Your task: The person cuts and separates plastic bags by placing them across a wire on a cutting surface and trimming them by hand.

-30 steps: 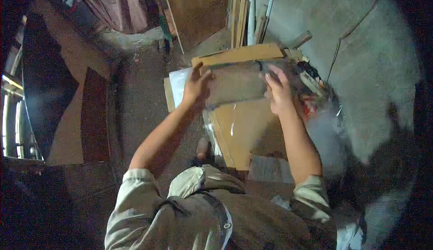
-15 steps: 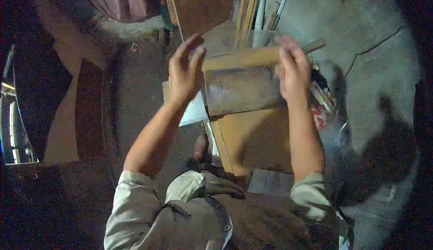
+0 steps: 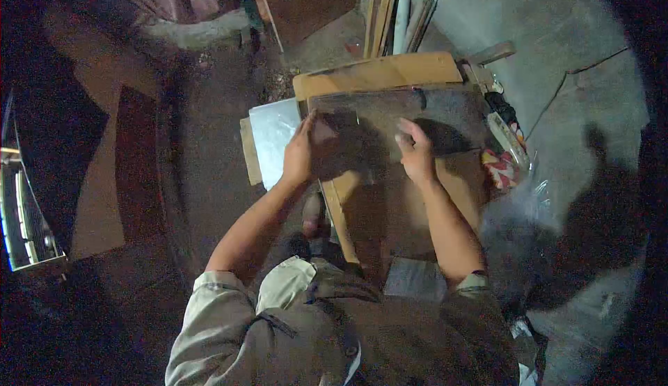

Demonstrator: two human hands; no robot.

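Observation:
My left hand [image 3: 298, 155] is at the left edge of a dark, flat board [image 3: 456, 104], its fingers stretched out and close together. Over the middle of that board is my right hand [image 3: 417, 158], with thumb and fingers apart and slightly blurred. Nothing solid shows in either hand. A small glint lies on the board between them; whether a clear sheet is there I cannot make out. Beneath the dark board lies a yellowish-brown board [image 3: 376, 74], showing along the far side and front left. Left of it is a shiny white packet or sheet [image 3: 273, 130].
Long wooden strips [image 3: 381, 13] and a pale pipe [image 3: 402, 20] stand at the back. On the right are a red-and-white patterned cloth or wrapper [image 3: 499, 170] and crumpled clear plastic [image 3: 525, 208]. A grey flat piece [image 3: 415, 279] is near my body.
Both hands have come down and closer to me, with the right moving left. The blurred, see-through sheet that seemed to be between them is no longer clearly visible.

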